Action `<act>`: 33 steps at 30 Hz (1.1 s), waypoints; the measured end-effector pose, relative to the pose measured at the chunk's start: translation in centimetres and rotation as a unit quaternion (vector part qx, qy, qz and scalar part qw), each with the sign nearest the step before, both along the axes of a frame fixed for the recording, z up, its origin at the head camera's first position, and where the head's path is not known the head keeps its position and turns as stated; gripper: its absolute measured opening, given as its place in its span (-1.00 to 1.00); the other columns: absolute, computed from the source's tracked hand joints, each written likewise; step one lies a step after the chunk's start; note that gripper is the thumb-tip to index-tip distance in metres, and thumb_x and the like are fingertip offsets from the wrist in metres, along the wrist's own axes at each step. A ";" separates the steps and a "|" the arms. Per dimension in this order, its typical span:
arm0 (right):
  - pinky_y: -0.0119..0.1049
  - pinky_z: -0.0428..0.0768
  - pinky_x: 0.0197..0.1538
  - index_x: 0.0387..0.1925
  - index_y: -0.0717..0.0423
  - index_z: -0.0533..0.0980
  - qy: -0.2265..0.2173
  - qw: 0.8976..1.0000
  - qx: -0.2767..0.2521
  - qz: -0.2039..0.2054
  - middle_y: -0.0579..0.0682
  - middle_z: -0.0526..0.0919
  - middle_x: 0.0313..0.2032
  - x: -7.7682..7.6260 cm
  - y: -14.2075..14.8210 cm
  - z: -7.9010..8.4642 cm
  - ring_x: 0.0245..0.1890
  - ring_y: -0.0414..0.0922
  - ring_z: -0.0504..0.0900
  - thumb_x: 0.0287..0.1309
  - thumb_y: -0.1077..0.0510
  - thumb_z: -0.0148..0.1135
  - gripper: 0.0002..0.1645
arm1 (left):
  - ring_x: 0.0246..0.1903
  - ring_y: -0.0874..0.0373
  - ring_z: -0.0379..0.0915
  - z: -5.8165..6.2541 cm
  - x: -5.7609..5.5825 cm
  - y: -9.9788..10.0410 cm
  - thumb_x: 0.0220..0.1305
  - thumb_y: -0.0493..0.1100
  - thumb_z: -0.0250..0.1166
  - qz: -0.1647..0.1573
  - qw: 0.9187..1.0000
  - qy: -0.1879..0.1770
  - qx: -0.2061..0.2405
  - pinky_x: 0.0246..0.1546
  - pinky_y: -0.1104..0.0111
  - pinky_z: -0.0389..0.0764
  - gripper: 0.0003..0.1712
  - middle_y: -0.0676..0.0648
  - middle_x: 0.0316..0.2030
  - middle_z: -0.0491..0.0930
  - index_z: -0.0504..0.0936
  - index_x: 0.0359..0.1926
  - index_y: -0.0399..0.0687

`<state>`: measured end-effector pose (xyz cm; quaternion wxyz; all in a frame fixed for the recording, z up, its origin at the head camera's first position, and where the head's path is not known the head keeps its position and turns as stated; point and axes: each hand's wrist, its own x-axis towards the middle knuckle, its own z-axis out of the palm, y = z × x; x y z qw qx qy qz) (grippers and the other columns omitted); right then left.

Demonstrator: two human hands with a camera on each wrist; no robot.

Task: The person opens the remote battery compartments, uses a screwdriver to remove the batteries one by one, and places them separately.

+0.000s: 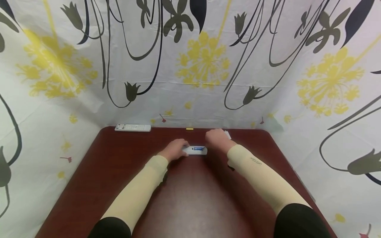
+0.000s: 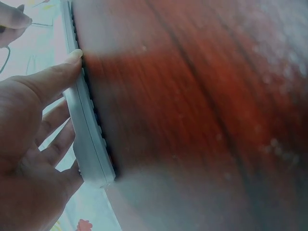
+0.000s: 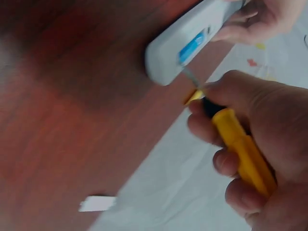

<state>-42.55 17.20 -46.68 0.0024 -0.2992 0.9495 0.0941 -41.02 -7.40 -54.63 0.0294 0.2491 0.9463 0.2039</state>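
A pale remote control (image 1: 203, 153) lies button side down on the table, its battery slot uncovered and a blue battery (image 3: 191, 46) inside. My left hand (image 1: 175, 149) grips its left end, the thumb along one long edge and the fingers on the other, as the left wrist view shows of the remote's side (image 2: 91, 144). In my right hand (image 1: 218, 140) is a screwdriver with a yellow handle (image 3: 248, 159), fingers curled round it. Its metal tip touches or nearly touches the slot at the battery's end. From the head view, my right hand hides the screwdriver.
A white battery cover (image 3: 97, 203) lies near the far table edge, right of my right hand. A small yellow object (image 1: 189, 129) sits at that edge. Another white remote (image 1: 132, 128) rests at the far left corner. Patterned cloth (image 1: 190, 99) rises behind the dark red table (image 1: 119, 158).
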 end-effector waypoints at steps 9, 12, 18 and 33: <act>-0.15 0.58 -0.35 -0.66 -0.19 0.64 -0.025 0.995 -0.099 -0.002 -0.27 0.55 -0.62 -0.4 2.2 -1.3 -0.54 -0.17 0.44 0.29 0.09 0.49 -0.62 | 0.18 -0.01 0.60 0.2 0.3 -0.1 0.44 -0.06 0.57 0.009 1.000 -0.005 0.004 0.36 0.09 0.56 -0.60 -0.09 0.16 0.72 0.76 0.20 -0.06; -0.08 0.65 -0.28 -0.61 -0.18 0.68 -0.024 0.994 -0.103 -0.004 -0.27 0.62 -0.59 -0.3 2.4 -1.3 -0.52 -0.17 0.51 0.32 0.05 0.49 -0.65 | 0.17 0.00 0.60 0.2 0.3 -0.1 0.44 -0.06 0.57 0.007 1.000 -0.004 0.004 0.36 0.09 0.56 -0.59 -0.09 0.15 0.72 0.76 0.20 -0.06; -0.09 0.64 -0.26 -0.60 -0.16 0.69 -0.032 0.994 -0.107 -0.009 -0.25 0.62 -0.59 -0.3 2.4 -1.4 -0.53 -0.16 0.50 0.33 0.06 0.48 -0.67 | 0.16 0.00 0.59 0.2 0.3 0.0 0.43 -0.06 0.57 0.012 1.000 -0.008 0.009 0.36 0.09 0.56 -0.59 -0.08 0.16 0.72 0.76 0.20 -0.06; -0.08 0.63 -0.19 -0.11 0.00 0.87 -0.137 0.886 -0.425 -0.123 -0.03 0.84 -0.27 -0.1 3.7 -2.1 -0.29 -0.02 0.63 0.57 -0.08 0.35 -0.69 | 0.18 -0.01 0.59 0.1 0.5 -0.3 0.43 -0.07 0.58 0.015 1.000 -0.008 0.013 0.37 0.10 0.55 -0.60 -0.08 0.16 0.72 0.76 0.20 -0.07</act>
